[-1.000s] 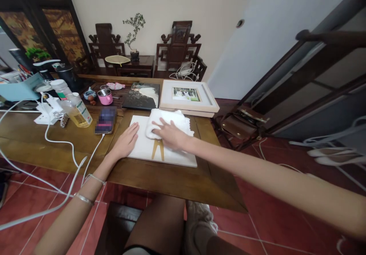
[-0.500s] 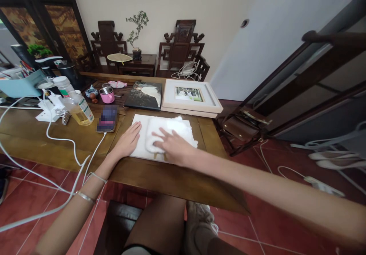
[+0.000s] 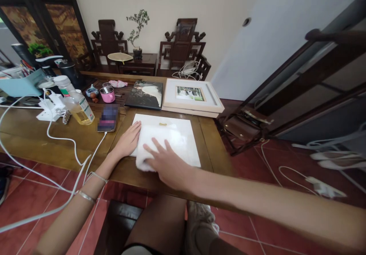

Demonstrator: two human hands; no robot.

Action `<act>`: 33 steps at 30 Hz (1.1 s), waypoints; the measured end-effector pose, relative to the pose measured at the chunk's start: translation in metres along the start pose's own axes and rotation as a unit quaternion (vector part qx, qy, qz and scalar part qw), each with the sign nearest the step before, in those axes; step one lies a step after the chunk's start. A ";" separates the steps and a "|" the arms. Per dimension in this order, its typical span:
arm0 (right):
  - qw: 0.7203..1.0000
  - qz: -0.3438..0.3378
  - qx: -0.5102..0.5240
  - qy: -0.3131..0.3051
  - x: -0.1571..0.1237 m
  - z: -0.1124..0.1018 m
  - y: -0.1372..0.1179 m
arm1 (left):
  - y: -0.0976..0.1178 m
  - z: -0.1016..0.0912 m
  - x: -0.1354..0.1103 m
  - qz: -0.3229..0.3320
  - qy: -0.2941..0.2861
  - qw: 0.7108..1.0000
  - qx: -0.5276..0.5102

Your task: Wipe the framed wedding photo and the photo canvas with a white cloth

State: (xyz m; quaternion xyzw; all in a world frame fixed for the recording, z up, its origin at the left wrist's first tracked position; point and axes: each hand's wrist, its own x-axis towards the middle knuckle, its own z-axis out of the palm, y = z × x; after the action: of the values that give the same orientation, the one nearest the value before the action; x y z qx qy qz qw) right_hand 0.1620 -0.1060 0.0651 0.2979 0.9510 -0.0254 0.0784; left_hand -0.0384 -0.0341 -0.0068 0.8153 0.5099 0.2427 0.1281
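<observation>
Plastic bottle (image 3: 81,112) on the worktop (image 3: 27,133), its label's print too small to read; then a phone (image 3: 108,118). Left hand (image 3: 128,138) lies flat on a white board's (image 3: 187,148) left edge. White cloth (image 3: 144,148) covers its near left part, below a gold mark (image 3: 162,124), under the right hand's (image 3: 168,163) spread fingers.

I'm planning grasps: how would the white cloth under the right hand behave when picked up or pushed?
Probably floppy: the white cloth has soft, rounded, fuzzy edges. It likely slides easily if pushed, since the white board beneath looks smooth and glossy.
</observation>
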 end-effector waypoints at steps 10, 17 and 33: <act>0.996 0.084 0.031 0.023 0.018 -0.002 0.066 | -0.003 0.002 -0.001 0.005 -0.001 1.000 -0.003; 0.990 0.133 -0.013 0.053 0.062 0.002 0.073 | 0.005 -0.003 -0.002 -0.022 0.111 0.988 -0.104; 0.997 -0.016 0.043 -0.055 -0.015 -0.022 0.016 | 0.009 0.001 -0.004 -0.022 0.065 0.995 -0.076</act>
State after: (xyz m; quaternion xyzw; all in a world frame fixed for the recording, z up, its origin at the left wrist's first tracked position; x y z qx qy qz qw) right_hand 0.1806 -0.0990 0.0896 0.2841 0.9479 -0.0842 0.1169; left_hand -0.0323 -0.0420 -0.0045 0.7742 0.5152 0.3305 0.1611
